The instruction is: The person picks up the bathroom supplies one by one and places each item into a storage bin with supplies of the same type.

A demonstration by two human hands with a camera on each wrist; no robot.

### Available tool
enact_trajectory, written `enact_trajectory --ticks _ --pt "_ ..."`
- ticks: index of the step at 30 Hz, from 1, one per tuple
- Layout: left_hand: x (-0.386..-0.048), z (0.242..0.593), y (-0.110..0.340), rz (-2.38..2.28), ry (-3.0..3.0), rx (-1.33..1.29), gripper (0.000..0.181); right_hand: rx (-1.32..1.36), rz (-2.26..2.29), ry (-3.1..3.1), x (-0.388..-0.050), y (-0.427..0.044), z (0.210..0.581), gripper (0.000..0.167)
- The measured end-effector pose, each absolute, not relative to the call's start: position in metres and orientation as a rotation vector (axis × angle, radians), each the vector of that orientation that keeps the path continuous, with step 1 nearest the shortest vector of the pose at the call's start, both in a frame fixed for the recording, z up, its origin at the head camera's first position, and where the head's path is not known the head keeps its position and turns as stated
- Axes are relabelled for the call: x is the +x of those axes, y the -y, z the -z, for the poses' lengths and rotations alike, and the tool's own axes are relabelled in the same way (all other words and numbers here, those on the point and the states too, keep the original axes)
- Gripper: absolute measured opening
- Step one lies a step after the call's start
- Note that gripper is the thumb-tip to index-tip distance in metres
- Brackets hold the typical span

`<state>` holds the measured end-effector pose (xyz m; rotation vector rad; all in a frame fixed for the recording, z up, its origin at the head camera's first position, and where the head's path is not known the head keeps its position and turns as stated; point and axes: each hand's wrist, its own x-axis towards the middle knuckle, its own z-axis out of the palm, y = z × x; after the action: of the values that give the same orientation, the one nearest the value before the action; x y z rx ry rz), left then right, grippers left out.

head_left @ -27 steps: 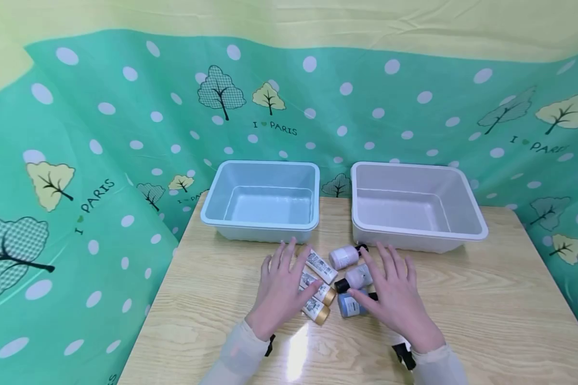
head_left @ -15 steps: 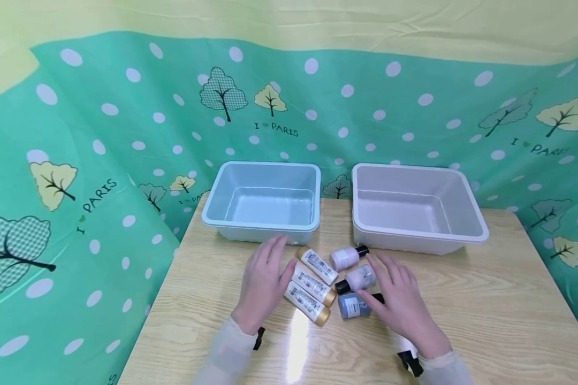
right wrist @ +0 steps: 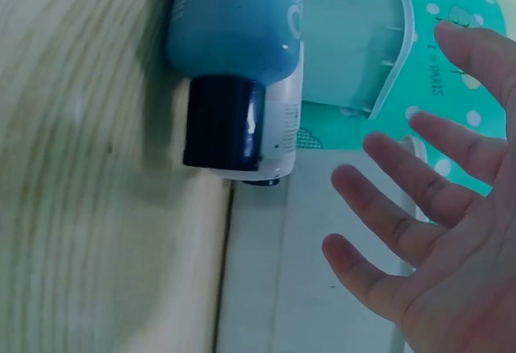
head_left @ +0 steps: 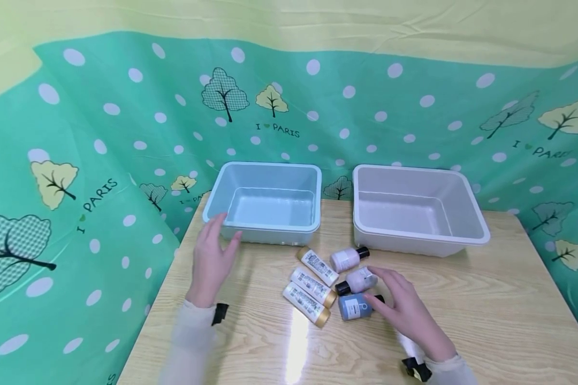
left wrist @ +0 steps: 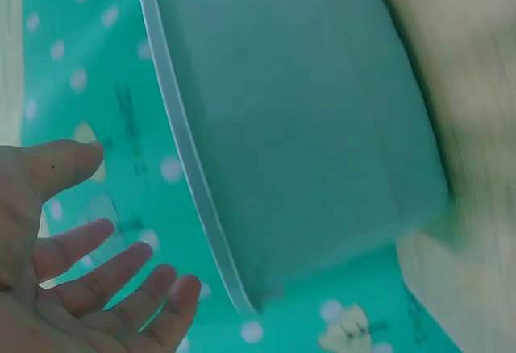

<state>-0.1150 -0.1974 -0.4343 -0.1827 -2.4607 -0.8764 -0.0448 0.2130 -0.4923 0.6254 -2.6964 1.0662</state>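
My left hand [head_left: 211, 262] is held near the front left corner of the blue bin [head_left: 265, 229], fingers spread and holding nothing. In the left wrist view its fingers [left wrist: 121, 272] stand beside the bin's rim. My right hand [head_left: 407, 305] hovers by three small bottles with black caps, its palm bare in the right wrist view. Among them are a blue bottle [head_left: 354, 307], a clear lilac bottle [head_left: 361, 279] and a pale lilac bottle [head_left: 344, 259]. Left of these lie three white tubes with gold caps: a front tube [head_left: 304, 302], a middle tube [head_left: 310, 284] and a back tube [head_left: 319, 266].
A greyish-lilac bin [head_left: 421, 235] stands right of the blue one, both near the back of the wooden table [head_left: 501, 299]. Behind and to the left hangs a green dotted curtain [head_left: 390, 107]. A gap separates the bins.
My left hand has moved left from above the tubes to the blue bin's corner, uncovering the tubes. My right hand has shifted slightly down and right. The bottles and tubes stay in place.
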Motion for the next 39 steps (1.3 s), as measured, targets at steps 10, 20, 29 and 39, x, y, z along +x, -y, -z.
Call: enact_trajectory --ticks 10,20,29,39 --pt "-0.144 0.440 0.254 1.105 2.491 0.062 0.058 0.625 -1.070 2.729 -0.044 -0.221 0.505 0.046" --pt "-0.157 0.461 0.270 1.634 2.337 0.217 0.057 0.541 -1.270 2.876 -0.046 -0.230 0.522 0.044" --pt "-0.162 0.466 0.271 1.870 2.210 0.439 0.051 0.504 -1.297 3.014 -0.047 -0.233 0.525 0.048" --pt "-0.164 0.469 0.273 1.955 2.159 0.512 0.054 0.631 -1.397 3.000 -0.049 -0.237 0.531 0.056"
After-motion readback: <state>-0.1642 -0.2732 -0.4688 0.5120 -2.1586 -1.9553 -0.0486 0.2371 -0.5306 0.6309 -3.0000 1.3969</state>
